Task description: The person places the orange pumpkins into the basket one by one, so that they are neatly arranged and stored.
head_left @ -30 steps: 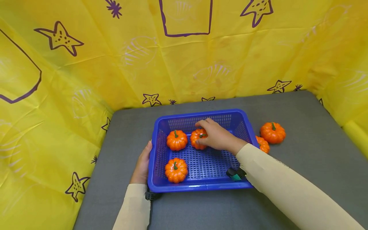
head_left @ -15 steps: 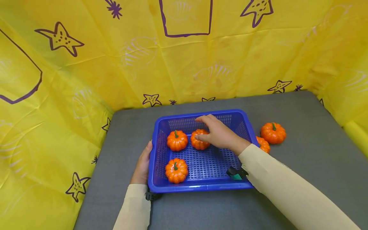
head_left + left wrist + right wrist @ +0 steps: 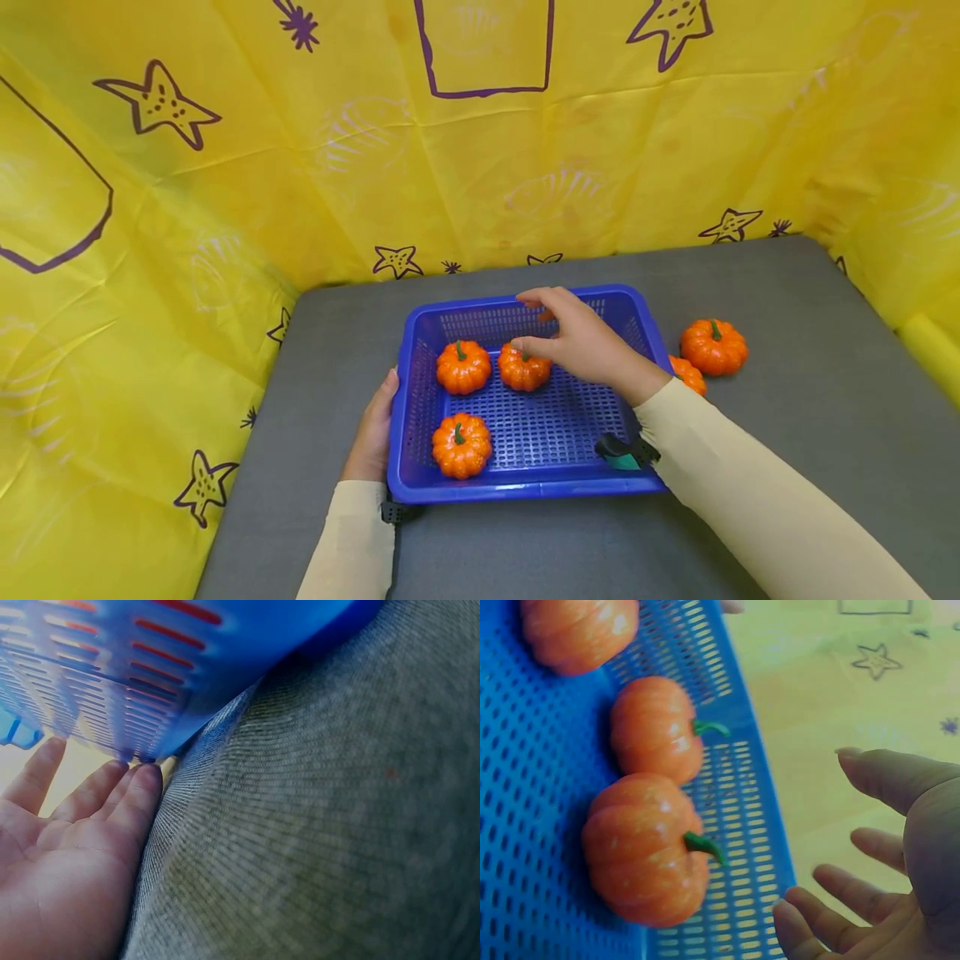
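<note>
A blue plastic basket (image 3: 540, 487) with slotted walls stands on the grey table, three orange toy pumpkins inside. One pumpkin (image 3: 462, 367) sits at the back left and another (image 3: 461, 446) at the front left. Just under my right hand (image 3: 581, 337) is the third pumpkin (image 3: 523, 369), back centre. In the right wrist view this hand (image 3: 870, 877) has its fingers spread and slightly bent, holding nothing, apart from the pumpkins. My left hand (image 3: 372, 433) rests along the basket's left side. The left wrist view shows its fingertips (image 3: 135, 780) touching the slotted wall, fingers extended.
Right of the basket lie two more pumpkins, one whole in view (image 3: 714, 347) and one (image 3: 687, 377) partly hidden by the basket rim. A yellow patterned cloth (image 3: 465, 167) hangs behind and beside the grey table (image 3: 810, 333).
My right hand has let go of the back-centre pumpkin and lifted up and to the right, its fingers spreading. The pumpkin stays in the basket. My left hand has kept its place.
</note>
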Motion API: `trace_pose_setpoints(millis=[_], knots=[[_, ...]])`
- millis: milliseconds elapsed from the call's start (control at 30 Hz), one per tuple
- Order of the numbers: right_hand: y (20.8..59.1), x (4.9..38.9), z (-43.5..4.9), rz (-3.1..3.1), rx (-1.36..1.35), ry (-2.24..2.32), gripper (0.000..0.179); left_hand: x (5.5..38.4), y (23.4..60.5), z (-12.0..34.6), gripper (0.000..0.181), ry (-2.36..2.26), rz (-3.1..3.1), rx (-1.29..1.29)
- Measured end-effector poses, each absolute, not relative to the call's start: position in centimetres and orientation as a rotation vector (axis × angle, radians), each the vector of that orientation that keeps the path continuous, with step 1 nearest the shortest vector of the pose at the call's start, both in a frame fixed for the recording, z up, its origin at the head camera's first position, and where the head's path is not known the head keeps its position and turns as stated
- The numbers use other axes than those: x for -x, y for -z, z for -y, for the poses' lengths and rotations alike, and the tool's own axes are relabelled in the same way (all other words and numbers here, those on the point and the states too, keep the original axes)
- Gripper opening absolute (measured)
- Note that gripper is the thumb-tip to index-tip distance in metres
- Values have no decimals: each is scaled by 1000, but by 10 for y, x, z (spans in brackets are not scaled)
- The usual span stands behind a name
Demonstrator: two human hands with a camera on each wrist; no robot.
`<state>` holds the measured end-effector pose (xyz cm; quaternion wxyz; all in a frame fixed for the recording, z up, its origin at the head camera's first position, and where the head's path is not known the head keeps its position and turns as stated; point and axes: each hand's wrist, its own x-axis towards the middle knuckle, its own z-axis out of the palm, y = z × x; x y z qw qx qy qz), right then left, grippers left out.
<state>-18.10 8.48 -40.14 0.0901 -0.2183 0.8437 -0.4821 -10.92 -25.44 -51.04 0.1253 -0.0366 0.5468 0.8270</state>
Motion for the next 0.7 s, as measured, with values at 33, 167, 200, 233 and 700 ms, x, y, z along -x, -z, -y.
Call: trace_pose_setpoints(millis=[33, 167, 200, 233, 700], knots=[[400, 181, -86, -2509, 648, 1450, 69, 109, 510, 254, 61, -2408, -1592, 104], [393, 180, -91, -2513, 642, 1511, 66, 110, 510, 253, 65, -2399, -1599, 84], [392, 180, -92, -2513, 638, 1526, 66, 110, 510, 253, 66, -2399, -1603, 85], [391, 180, -93, -2514, 629, 1536, 65, 110, 510, 253, 66, -2399, -1605, 88], [382, 173, -113, -2525, 545, 1619, 65, 111, 513, 253, 61, -2414, -1596, 87]])
